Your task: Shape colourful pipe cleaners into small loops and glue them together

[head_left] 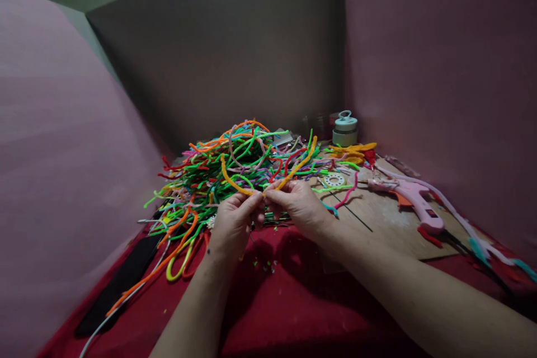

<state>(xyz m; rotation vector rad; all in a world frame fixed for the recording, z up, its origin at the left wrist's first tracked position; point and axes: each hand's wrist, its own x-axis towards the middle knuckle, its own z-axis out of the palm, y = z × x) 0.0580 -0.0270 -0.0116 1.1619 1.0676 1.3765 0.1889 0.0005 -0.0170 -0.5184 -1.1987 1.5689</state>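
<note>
A yellow-orange pipe cleaner [298, 166] is pinched between both hands, its two ends sticking up to left and right in a wide V. My left hand [239, 215] is closed on it near the middle, thumb and fingertips together. Right beside it, my right hand [300, 204] grips the same pipe cleaner, the fingertips of both hands almost touching. The short middle stretch is partly hidden by the fingers. Just behind the hands lies a big tangled heap of coloured pipe cleaners [210, 179], mostly green, orange, purple and red.
On a brown board [390, 229] at the right rests a pink glue gun [413, 196]. A white ring-shaped spool [334, 180] and a lidded pale-green container [344, 130] stand behind. At left, a black flat object [121, 285] and a white cable [107, 319] lie on the red cloth [277, 313].
</note>
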